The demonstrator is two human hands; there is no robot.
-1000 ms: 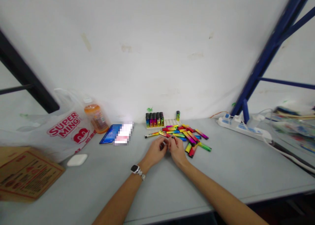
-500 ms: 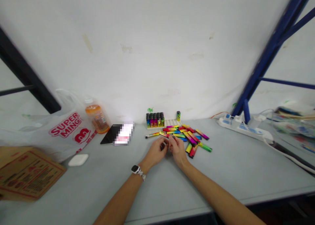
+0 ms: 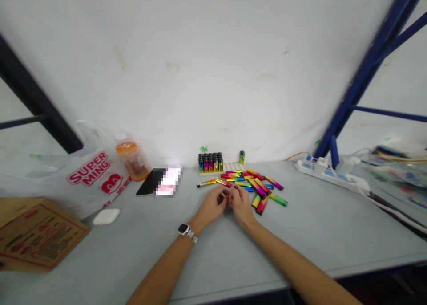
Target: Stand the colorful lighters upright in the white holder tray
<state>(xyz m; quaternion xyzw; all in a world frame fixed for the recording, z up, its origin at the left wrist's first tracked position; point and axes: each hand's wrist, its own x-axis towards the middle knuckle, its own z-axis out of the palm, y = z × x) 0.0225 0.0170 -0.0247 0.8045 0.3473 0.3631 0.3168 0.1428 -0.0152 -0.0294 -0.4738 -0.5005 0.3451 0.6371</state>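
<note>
My left hand (image 3: 213,203), with a watch (image 3: 183,229) on its wrist, is closed with fingers curled at the near edge of a loose pile of lighters. What its fingertips pinch is hidden. Against it, my right hand (image 3: 240,206) is closed around a lighter, of which only a small dark top (image 3: 235,187) shows. Shiny multicoloured lighters (image 3: 258,188) lie jumbled beyond and right of my hands. Behind them, several lighters (image 3: 210,162) stand upright in rows at the left of a white holder tray (image 3: 233,166); a single lighter (image 3: 242,157) stands at its right end.
To the left are a tablet (image 3: 151,182), an orange bottle (image 3: 131,158), a plastic bag (image 3: 63,176), a white case (image 3: 106,216) and a cardboard box (image 3: 43,238). A power strip (image 3: 330,175) with cables lies right, beside a blue metal frame (image 3: 360,80). The wall (image 3: 213,73) closes the back.
My right fingers have shifted very slightly, and the dark top stands a little clearer. Everything else looks the same.
</note>
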